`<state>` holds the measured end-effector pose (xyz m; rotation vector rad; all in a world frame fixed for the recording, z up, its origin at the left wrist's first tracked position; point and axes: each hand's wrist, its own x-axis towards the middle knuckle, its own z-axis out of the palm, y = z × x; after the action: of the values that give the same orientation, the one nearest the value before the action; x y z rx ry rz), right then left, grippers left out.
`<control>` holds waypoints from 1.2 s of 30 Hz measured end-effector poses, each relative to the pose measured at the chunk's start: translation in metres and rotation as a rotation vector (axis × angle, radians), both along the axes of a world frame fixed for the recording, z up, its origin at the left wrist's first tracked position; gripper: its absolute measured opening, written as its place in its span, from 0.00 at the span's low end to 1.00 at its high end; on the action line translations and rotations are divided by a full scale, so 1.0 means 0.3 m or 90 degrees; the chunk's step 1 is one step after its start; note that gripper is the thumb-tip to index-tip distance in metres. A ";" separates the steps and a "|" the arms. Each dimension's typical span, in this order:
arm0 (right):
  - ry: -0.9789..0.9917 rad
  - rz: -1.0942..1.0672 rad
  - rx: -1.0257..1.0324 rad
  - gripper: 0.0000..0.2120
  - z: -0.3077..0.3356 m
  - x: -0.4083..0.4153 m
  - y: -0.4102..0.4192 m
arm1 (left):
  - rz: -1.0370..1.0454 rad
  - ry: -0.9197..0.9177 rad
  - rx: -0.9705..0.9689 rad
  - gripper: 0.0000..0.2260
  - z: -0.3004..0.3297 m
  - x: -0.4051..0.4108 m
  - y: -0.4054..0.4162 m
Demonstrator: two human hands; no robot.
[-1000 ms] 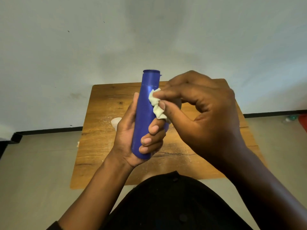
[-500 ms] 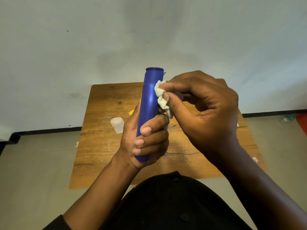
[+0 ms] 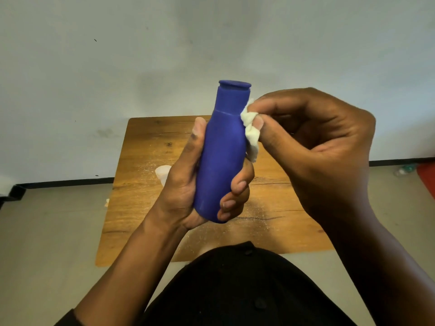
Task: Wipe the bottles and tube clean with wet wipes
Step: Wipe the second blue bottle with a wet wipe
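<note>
Blue plastic, the bottle point(image 3: 221, 156) is standing upright above the table point(image 3: 146, 161), the left hand point(image 3: 188, 184) wrapping its lower body. The right hand point(image 3: 317, 149) is pinching a wipe point(image 3: 250, 132) against its shoulder. It is probably light, stiff and slippery when wet; gripping low seems safest.

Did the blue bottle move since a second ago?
Yes. The blue bottle has turned in the left hand, showing its wider face, and its cap sits a little higher above the table's far edge.

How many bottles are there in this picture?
1. The blue bottle is held upright in the left hand while the right hand presses a wipe to its shoulder. Others may be hidden behind the hands.
</note>
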<state>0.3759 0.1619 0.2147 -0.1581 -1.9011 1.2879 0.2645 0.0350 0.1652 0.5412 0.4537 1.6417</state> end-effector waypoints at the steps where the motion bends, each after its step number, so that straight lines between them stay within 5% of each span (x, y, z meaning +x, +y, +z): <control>1: 0.004 0.006 -0.030 0.07 0.003 0.002 0.001 | 0.000 0.024 0.021 0.27 0.004 -0.002 0.000; 8: 0.017 0.045 -0.169 0.06 0.027 0.005 -0.003 | 0.131 0.211 -0.038 0.27 0.031 -0.010 0.010; 12: -0.025 -0.036 -0.107 0.03 0.020 0.003 0.008 | 0.281 0.368 -0.113 0.28 0.036 -0.009 0.023; 19: -0.043 -0.172 0.029 0.03 -0.008 -0.056 -0.010 | 0.527 0.641 -0.172 0.08 0.022 -0.010 0.049; 26: -0.064 -0.195 -0.005 0.03 -0.002 -0.109 -0.027 | 0.799 1.048 -0.308 0.15 0.025 -0.007 0.046; 31: -0.090 -0.220 -0.004 0.02 0.018 -0.141 -0.040 | 0.791 1.030 -0.320 0.12 0.017 -0.004 0.050; 36: -0.065 -0.194 -0.028 0.03 0.011 -0.137 -0.045 | 0.731 0.840 -0.249 0.10 0.027 -0.003 0.054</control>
<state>0.3350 0.1483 0.2179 -0.5254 -1.8478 1.1317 0.2637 0.0512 0.1732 1.1386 2.3342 1.9077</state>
